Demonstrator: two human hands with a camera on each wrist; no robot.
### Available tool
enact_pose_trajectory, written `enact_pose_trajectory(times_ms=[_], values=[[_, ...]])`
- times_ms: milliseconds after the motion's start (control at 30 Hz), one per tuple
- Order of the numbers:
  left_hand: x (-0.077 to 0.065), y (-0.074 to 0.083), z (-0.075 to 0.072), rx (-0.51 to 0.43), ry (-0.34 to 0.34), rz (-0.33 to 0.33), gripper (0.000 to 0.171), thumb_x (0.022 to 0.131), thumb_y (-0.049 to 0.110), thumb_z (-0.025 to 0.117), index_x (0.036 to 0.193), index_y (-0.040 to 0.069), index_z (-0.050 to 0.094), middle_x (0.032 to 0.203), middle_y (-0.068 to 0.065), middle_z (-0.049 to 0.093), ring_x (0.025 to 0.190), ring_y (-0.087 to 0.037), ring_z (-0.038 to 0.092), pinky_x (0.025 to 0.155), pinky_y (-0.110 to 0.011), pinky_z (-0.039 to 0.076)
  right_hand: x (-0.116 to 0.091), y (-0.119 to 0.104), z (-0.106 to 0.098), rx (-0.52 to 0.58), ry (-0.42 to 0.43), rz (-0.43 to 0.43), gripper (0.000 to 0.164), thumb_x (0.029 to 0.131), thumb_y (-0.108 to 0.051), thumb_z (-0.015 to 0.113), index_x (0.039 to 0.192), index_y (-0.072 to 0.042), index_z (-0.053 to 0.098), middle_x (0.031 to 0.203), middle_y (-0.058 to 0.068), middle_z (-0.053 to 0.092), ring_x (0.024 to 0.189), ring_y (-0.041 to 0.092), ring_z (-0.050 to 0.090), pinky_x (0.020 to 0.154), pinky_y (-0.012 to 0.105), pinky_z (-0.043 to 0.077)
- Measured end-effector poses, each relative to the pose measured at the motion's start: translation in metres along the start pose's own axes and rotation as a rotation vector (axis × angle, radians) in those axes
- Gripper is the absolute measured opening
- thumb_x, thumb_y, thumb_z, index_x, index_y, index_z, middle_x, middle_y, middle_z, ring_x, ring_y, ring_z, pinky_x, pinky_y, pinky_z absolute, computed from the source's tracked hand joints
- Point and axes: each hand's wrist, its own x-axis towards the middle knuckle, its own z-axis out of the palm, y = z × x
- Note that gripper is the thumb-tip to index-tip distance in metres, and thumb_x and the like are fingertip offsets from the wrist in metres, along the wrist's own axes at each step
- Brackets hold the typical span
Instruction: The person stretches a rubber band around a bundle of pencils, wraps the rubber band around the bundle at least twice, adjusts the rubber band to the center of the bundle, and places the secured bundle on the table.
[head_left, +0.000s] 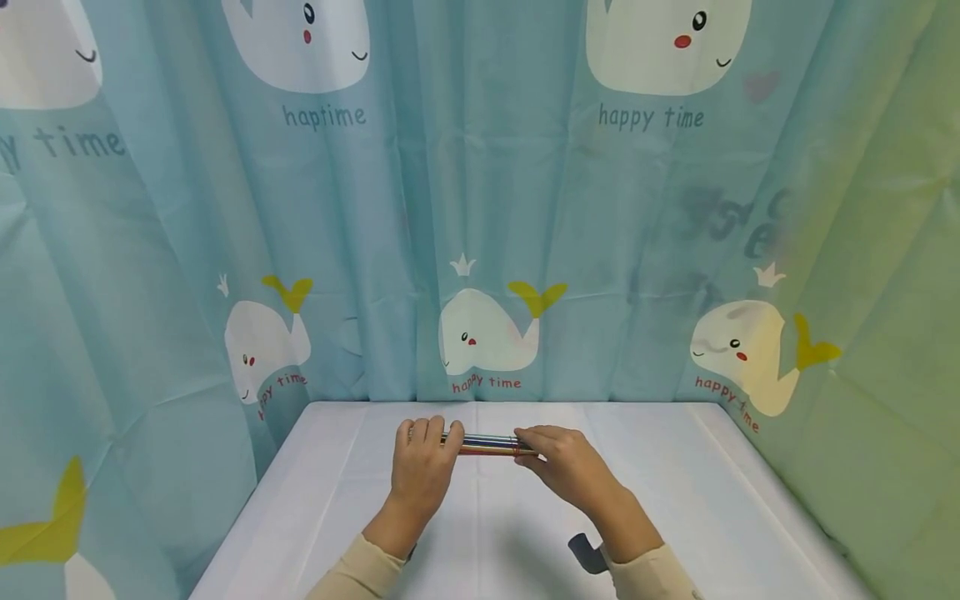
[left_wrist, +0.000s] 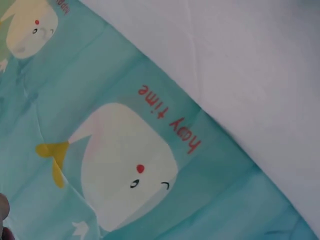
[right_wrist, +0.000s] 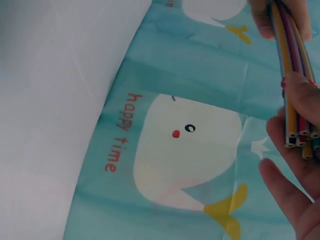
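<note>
Both hands hold a bundle of colored pencils [head_left: 487,444] level above the white table. My left hand [head_left: 424,467] grips the left end, its fingers wrapped over the top. At the other end, my right hand [head_left: 562,462] pinches the bundle with the thumb near a red band [right_wrist: 284,86]. In the right wrist view, the pencils' blunt ends point down past the right thumb [right_wrist: 304,97], and other fingers of that hand spread below. The left hand [right_wrist: 261,17] shows at the top there. Only a fingertip [left_wrist: 4,207] appears at the edge of the left wrist view.
A white-covered table [head_left: 337,492] lies under the hands. Teal curtains [head_left: 480,208] printed with whales stand behind it and along both sides. A dark curved piece [head_left: 587,554] sits beside the right wrist.
</note>
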Motion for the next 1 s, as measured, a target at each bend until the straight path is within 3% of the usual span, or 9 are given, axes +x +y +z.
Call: enact_pose_trajectory(times_ms=[200,333,500,767,1000], values=[[0.000,0.001,0.006,0.020,0.032,-0.026,0.016,0.091,0.007,0.036,0.093,0.008,0.052,0.079,-0.011,0.046,0.072,-0.030,0.048,0.069,-0.043,0.038,-0.001,0.005,0.005,-0.245,0.068,-0.105,0.047,0.066,-0.016,0.090,0.105,0.001,0.071,0.097,0.008,0.071,0.085,0.020,0.067,0.082,0.034,0.053],[0.001,0.004,0.008,0.035,0.022,-0.028,0.006,0.088,0.008,0.044,0.090,0.008,0.049,0.077,-0.010,0.043,0.071,-0.029,0.046,0.067,-0.042,0.037,0.000,0.006,0.008,-0.354,0.096,-0.168,0.040,0.067,-0.013,0.087,0.100,0.002,0.070,0.092,0.008,0.070,0.079,0.021,0.066,0.082,0.036,0.053],[0.003,0.011,0.008,0.042,-0.030,0.010,0.024,0.075,0.011,0.067,0.092,0.009,0.050,0.079,-0.010,0.044,0.074,-0.028,0.047,0.068,-0.041,0.036,0.004,0.001,0.015,-0.357,0.066,-0.213,0.038,0.068,-0.015,0.088,0.098,0.001,0.071,0.089,0.006,0.070,0.075,0.018,0.066,0.075,0.031,0.054],[0.009,0.020,0.011,0.047,-0.024,0.054,0.002,0.086,0.013,0.049,0.085,0.011,0.050,0.075,-0.007,0.044,0.071,-0.026,0.048,0.070,-0.040,0.038,0.004,-0.007,0.028,-0.316,0.054,-0.186,0.049,0.066,-0.021,0.090,0.105,0.002,0.071,0.095,0.009,0.072,0.078,0.019,0.070,0.073,0.029,0.055],[0.010,0.006,0.005,0.053,-0.085,0.024,0.019,0.078,0.008,0.066,0.090,0.008,0.052,0.076,-0.009,0.046,0.070,-0.028,0.049,0.069,-0.039,0.039,-0.006,0.008,0.013,-0.318,0.113,-0.170,0.056,0.064,-0.014,0.090,0.111,0.005,0.068,0.105,0.014,0.071,0.090,0.024,0.070,0.079,0.032,0.054]])
